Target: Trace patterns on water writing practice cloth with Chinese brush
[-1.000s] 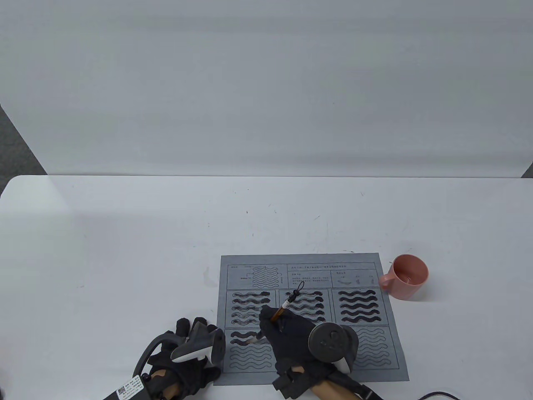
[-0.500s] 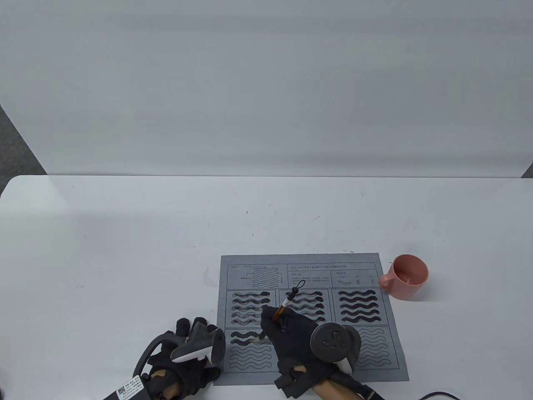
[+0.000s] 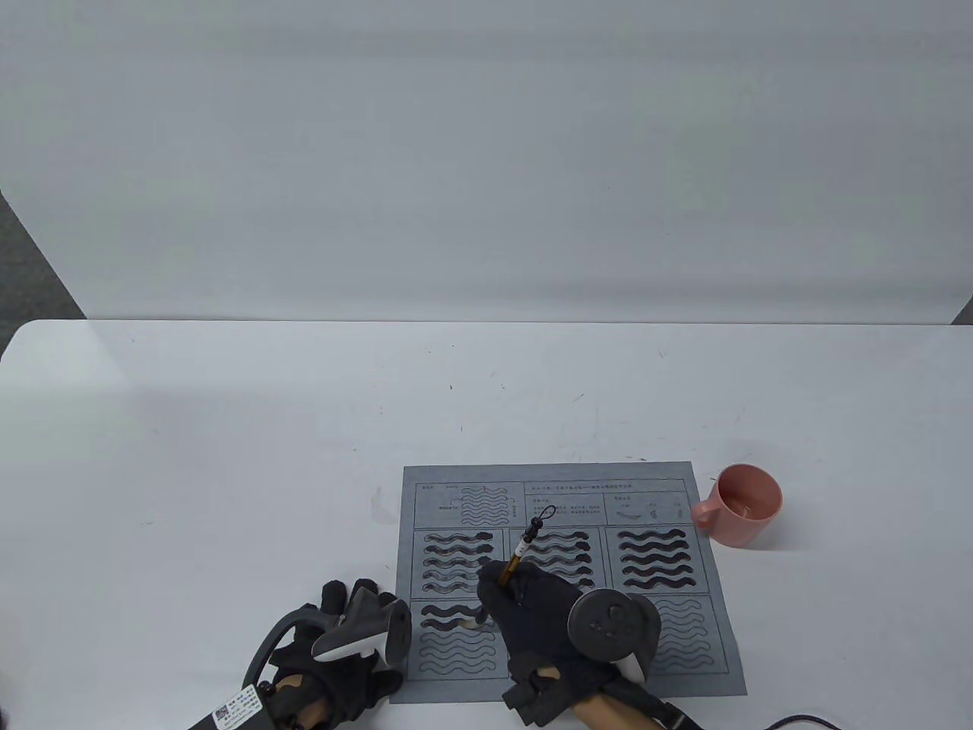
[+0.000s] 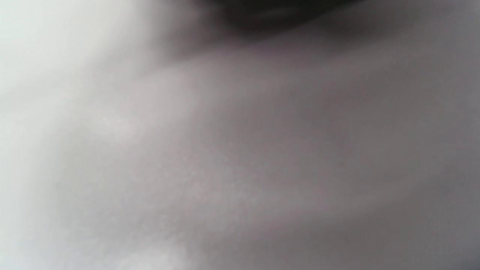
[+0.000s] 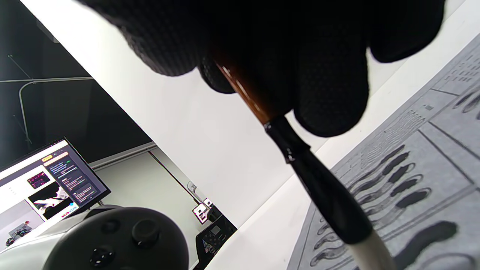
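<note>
firmly closed right hand [image 3: 532, 616] grip on brush [image 3: 515, 561], tip on cloth [image 3: 692, 578]

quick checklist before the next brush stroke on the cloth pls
1. Brush gripped by right hand: ok.
2. Brush tip on the second wave of the lower-left panel: ok; the top wave is dark, the waves below only outlined.
3. Left hand steadying the cloth at its left edge: cannot tell, contact is hidden.
4. Cloth flat on the table: ok.
5. Pink cup upright, right of the cloth, for re-wetting: ok.
</note>
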`<state>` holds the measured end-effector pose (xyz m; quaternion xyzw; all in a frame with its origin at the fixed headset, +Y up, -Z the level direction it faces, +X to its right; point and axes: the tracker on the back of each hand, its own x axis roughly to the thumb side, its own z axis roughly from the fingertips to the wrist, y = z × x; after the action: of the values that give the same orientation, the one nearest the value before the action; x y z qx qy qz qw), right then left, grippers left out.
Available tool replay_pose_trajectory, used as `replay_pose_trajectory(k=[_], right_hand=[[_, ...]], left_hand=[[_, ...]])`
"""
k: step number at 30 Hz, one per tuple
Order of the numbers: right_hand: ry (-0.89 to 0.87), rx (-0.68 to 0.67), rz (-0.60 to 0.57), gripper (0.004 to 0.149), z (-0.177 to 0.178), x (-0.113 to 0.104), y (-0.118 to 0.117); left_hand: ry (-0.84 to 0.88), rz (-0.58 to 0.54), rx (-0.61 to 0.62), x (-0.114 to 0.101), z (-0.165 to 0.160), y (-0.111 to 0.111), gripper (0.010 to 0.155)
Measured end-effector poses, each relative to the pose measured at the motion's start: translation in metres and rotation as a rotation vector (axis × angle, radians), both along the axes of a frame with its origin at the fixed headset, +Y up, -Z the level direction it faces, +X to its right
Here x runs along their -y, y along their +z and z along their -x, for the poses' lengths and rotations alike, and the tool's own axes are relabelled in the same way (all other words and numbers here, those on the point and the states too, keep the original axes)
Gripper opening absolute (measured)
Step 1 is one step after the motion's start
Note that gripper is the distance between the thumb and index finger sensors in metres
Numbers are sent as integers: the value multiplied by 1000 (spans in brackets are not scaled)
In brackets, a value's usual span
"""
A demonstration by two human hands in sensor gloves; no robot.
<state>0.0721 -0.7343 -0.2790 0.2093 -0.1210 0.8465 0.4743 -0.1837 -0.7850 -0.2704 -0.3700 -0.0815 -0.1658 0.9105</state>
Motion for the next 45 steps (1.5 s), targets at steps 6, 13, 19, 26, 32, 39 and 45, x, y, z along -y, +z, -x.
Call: replay_pose_trajectory(k=[6,13,19,26,32,39,45], right_hand=[[3,0,0,36,0,0,0],[7,1,-5,37,0,0,0],[7,7,-3,36,0,0,0],[1,12,2,36,-1,0,0],[-2,16,4,37,-2,0,-1],[-9,25,6,36,-5,-1,-2],[-14,31,10,37,-7,0,-3]], left_hand=[[-1,-1,1,1,0,0,93],[-1,-1,1,1,0,0,93],[-1,-1,1,1,0,0,93],[-1,-1,1,1,0,0,93],[-1,-1,1,1,0,0,93],[-1,-1,1,1,0,0,93],[-1,-1,1,1,0,0,93]])
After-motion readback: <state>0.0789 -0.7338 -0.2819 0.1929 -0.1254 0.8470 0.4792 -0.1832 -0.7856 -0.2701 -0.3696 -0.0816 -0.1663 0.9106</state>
